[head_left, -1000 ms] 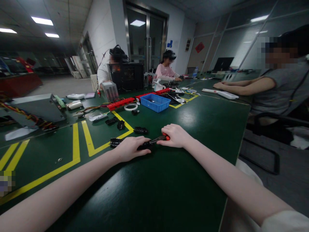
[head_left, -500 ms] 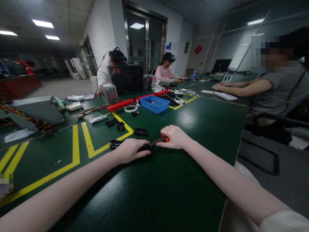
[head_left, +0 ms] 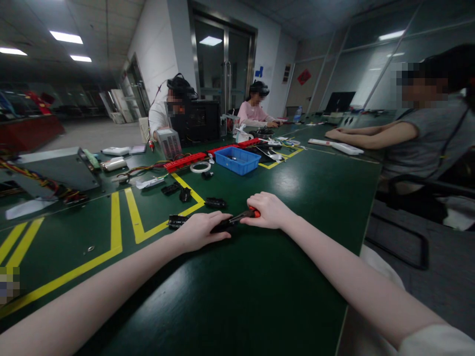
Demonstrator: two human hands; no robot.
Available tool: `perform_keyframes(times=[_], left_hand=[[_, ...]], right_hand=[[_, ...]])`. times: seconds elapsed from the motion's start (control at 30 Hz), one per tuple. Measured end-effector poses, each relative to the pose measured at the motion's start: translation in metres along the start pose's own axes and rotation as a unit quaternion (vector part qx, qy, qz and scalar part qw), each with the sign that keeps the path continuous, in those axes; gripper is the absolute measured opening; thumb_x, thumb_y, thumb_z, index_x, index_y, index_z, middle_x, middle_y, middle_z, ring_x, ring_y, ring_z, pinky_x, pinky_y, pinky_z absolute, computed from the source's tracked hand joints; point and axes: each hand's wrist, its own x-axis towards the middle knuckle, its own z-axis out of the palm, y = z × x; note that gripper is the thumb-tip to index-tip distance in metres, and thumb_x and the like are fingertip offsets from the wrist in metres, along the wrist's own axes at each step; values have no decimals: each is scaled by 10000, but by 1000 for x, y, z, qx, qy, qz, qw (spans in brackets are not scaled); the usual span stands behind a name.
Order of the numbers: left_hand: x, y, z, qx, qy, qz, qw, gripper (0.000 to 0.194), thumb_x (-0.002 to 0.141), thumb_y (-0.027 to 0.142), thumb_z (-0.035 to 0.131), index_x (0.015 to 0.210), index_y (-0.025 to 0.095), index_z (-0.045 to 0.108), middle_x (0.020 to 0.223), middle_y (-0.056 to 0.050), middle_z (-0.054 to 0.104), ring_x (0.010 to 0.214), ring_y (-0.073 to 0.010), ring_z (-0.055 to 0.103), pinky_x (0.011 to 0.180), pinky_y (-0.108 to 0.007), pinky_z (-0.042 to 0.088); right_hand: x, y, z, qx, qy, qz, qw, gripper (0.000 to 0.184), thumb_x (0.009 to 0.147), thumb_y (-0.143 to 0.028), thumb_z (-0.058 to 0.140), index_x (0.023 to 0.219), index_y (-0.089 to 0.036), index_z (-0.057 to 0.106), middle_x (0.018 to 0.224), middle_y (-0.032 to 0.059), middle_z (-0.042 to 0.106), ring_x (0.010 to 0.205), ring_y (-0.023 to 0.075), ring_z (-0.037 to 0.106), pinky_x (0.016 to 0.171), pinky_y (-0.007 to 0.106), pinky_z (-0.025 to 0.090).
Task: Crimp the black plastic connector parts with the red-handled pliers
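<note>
My right hand (head_left: 270, 210) is closed around the orange handles of a pair of pliers (head_left: 242, 216). The dark jaws point left and meet the right end of a long black plastic part (head_left: 177, 221). My left hand (head_left: 202, 230) grips that part and holds it low over the green table (head_left: 230, 291), its palm covering the middle. Whether the jaws are clamped on anything is too small to tell. Just beyond lies a smaller black piece (head_left: 215, 202), with two more black pieces (head_left: 185, 194) to its left.
A blue bin (head_left: 237, 161) stands beyond my hands, before a red strip (head_left: 189, 161) and a white ring (head_left: 200, 167). On the left are a grey metal box (head_left: 55, 168) with wires and yellow tape lines (head_left: 117, 222). Other people sit at the far side and right.
My left hand has shifted very slightly with the black part, and its fingers sit a little nearer the plier jaws. My right hand keeps its grip and place.
</note>
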Motion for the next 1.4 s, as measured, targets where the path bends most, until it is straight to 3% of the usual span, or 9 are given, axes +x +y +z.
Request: perform_keyframes(times=[0.27,1.03,1.4], left_hand=[[1,1,-2,-27,-17,-7,999,402,953,473,438,1204,186,566,1098,-82,676,954,-228,650,804,-313,489],[0,1,-3,-24,-23,2,999,380,958,469,427,1162,184,575,1058,-81,679,932,-224,648,783,-307,480],[1,-2,0,-29,-6,3,1000,466,917,484,509,1289,202,500,1171,-82,639,994,-225,630,830,-321,489]], right_hand=[[0,0,2,3,-9,-2,1000,479,830,-645,479,705,-183,508,731,42,590,689,166,514,655,289,287],[1,-3,2,-11,24,-10,1000,481,816,-654,496,721,-182,519,739,51,570,707,172,478,651,294,302],[1,-2,2,13,-11,2,1000,464,836,-627,480,705,-184,519,719,48,569,681,169,508,635,279,311]])
